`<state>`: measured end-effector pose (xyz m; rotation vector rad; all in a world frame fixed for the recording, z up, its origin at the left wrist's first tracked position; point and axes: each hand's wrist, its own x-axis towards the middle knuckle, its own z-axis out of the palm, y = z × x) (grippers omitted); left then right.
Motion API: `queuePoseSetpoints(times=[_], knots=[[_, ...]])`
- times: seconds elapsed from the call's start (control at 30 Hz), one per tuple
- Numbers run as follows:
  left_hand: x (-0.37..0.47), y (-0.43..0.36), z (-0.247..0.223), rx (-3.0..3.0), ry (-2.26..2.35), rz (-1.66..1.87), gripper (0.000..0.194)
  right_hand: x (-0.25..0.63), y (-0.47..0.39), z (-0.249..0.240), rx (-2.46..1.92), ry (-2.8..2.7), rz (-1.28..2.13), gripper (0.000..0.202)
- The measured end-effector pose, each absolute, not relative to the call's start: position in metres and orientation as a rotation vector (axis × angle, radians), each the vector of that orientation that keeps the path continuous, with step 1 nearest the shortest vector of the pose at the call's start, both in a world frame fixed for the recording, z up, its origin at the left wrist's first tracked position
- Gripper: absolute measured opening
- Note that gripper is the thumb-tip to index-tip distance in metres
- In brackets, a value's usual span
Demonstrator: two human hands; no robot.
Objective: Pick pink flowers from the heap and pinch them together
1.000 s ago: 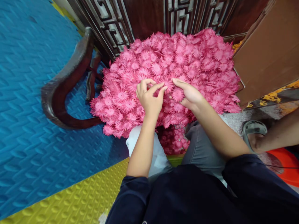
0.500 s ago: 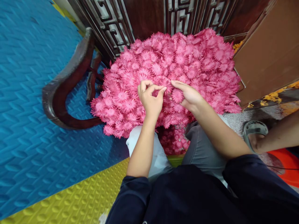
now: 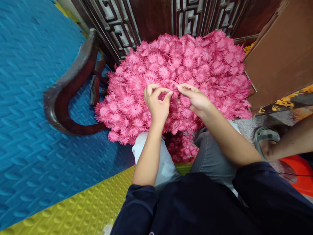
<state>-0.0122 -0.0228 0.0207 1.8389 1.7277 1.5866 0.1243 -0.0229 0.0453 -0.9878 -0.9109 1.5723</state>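
A big heap of pink artificial flowers (image 3: pixel 134 111) with thin spiky petals lies over my knees and in front of me. Above it, my left hand (image 3: pixel 157 101) pinches thumb and forefinger together at the edge of a single pink flower (image 3: pixel 174 87). My right hand (image 3: pixel 198 99) faces it from the other side, its thumb and fingers closed on that flower's right edge. The flower blends into the heap behind, so its outline is hard to make out. Part of the right fingers is hidden behind the thumb.
A dark curved wooden armrest (image 3: pixel 61 107) stands left, over blue matting (image 3: pixel 29 137). Dark carved wooden panels (image 3: pixel 156 19) rise behind the heap. A brown board (image 3: pixel 281 49) leans at right. Another person's sandalled foot (image 3: pixel 267 145) is beside a red object (image 3: pixel 299 178).
My right fingers have drawn together and shifted slightly left toward the flower. The pink bloom seen by my right palm is now partly covered. My left hand stays nearly still, pinching.
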Motion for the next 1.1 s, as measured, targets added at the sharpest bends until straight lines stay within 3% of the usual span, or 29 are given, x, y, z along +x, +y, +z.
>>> queuePoseSetpoints(times=[0.33,0.6,0.87,1.1], knots=[[-0.0110,-0.0247,0.0212,1.890,1.738,1.572,0.012,0.1275,-0.0191,0.0424,-0.997,-0.826,1.697,0.008],[-0.0104,-0.0253,0.0226,1.851,1.618,1.585,0.012,0.1264,-0.0193,0.0455,-0.973,-0.748,1.788,0.014],[-0.0137,-0.0253,0.0219,1.882,1.647,1.549,0.009,0.1304,-0.0223,0.0505,-0.965,-1.124,1.489,0.015],[-0.0143,-0.0253,0.0203,2.000,1.657,1.497,0.015,0.1315,-0.0176,0.0429,-0.976,-1.103,1.474,0.016]])
